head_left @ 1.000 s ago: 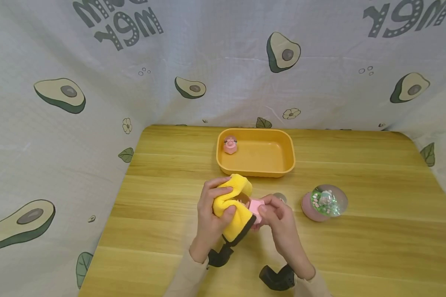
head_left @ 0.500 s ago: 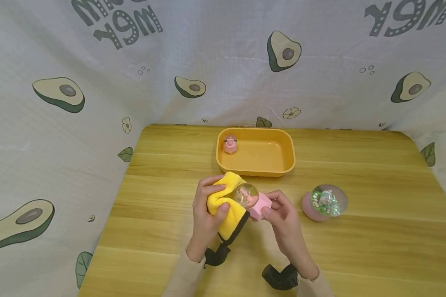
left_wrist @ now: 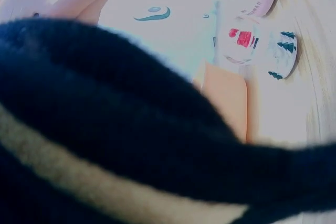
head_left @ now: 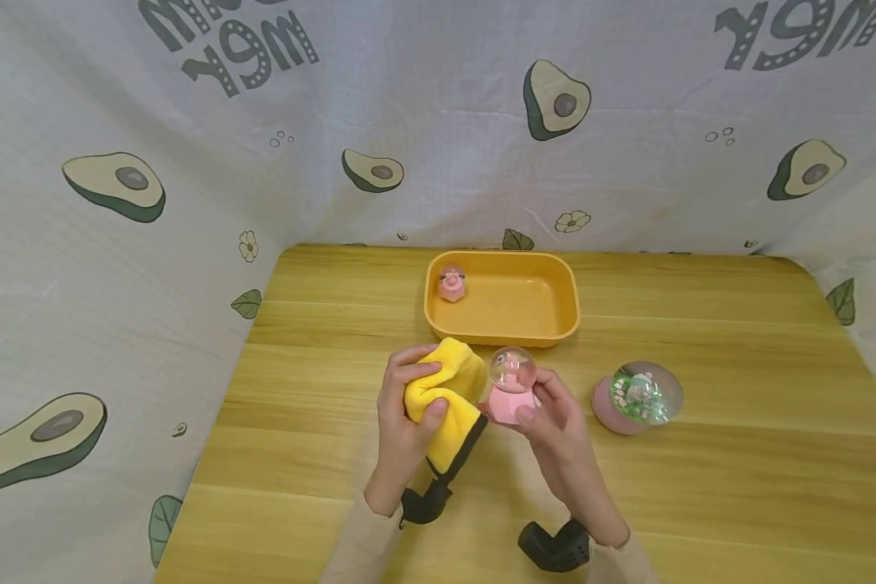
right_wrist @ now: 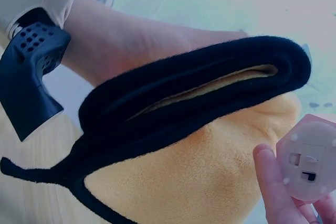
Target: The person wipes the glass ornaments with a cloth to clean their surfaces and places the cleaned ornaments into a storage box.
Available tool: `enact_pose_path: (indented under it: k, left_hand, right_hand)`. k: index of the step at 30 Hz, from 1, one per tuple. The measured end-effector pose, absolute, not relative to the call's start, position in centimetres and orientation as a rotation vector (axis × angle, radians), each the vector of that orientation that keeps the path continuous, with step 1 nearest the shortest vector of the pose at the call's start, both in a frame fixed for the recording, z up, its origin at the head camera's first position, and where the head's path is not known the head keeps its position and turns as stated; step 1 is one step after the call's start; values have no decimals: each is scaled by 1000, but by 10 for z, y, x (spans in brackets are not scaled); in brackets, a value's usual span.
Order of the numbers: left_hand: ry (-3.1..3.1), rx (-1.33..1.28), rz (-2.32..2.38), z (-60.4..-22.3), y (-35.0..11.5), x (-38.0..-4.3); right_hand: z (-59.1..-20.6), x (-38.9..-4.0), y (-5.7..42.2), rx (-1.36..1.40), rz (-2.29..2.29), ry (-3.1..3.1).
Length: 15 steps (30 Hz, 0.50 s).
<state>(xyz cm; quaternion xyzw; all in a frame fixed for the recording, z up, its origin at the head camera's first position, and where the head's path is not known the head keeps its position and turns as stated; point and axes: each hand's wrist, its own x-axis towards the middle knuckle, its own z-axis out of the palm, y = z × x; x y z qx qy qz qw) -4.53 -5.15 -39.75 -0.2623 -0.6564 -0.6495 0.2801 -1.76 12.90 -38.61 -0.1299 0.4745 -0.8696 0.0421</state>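
Note:
My left hand grips a folded yellow cloth with a black edge, thumb on the near side. In my right hand, a small snow globe with a pink faceted base and a pink figure inside is pinched by the base, dome up, just right of the cloth. The right wrist view shows the underside of that base, with a small black switch. The cloth's dark edge blocks much of the left wrist view.
A yellow tray stands at the back with a smaller pink globe in its left end. To the right sits a large snow globe on a pink base. The left wrist view also shows a Santa globe.
The pink-based globe has come out of the cloth, moved right and turned dome up in my right hand. My left hand has shifted slightly left with the cloth.

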Motion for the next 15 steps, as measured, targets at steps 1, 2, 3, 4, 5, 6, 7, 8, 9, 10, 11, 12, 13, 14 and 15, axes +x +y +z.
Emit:
enact_pose_path:
  k: [1,2,3,4,5,6,7,8,9,10,11,12,13,14,15]
  left_hand:
    - [-1759,-704,-1742,-397,-51,-45]
    - [-1757,-705,-1742,-397,-51,-45]
    - [-1756,-706,-1742,-397,-51,-45]
    - [-1755,-708,-1744,-397,-51,-45]
    - [-1756,-708,-1747,-397,-51,-45]
    - [-1758,-708,-1748,-398,-51,-45]
    - [-1760,-707,-1750,-397,-51,-44]
    - [-1763,-706,-1753,-397,-51,-44]
    - [-1767,-706,-1756,-397,-51,-44]
    - [-1769,-706,-1758,-397,-51,-44]
    - [-1769,-705,-1758,-397,-50,-44]
    - [-1768,-706,-1757,-397,-50,-44]
    - [-1768,-707,-1758,-397,-50,-44]
    - [-1770,-707,-1758,-397,-50,-44]
    - [-1769,-708,-1757,-396,-50,-44]
  right_hand:
    - [-386,-18,129,-409,-2658,1436]
    - [-386,-18,129,-413,-2655,1422]
    - [-386,-18,130,-422,-2651,1419]
    - [-386,-18,130,-420,-2646,1419]
    - [-385,-18,130,-423,-2643,1425]
    - [-385,-18,130,-422,-2637,1442]
    - [-385,-17,130,-416,-2630,1461]
    - [-384,-17,130,-400,-2618,1482]
    - [-384,-17,131,-392,-2609,1501]
    - [-384,-17,131,-384,-2598,1518]
    - [-384,-17,131,-375,-2592,1537]
    - [-384,-17,131,-360,-2587,1551]
    - [-384,-17,131,-350,-2586,1559]
    - [-384,-17,131,-353,-2585,1568]
    - [-384,-17,131,-358,-2593,1570]
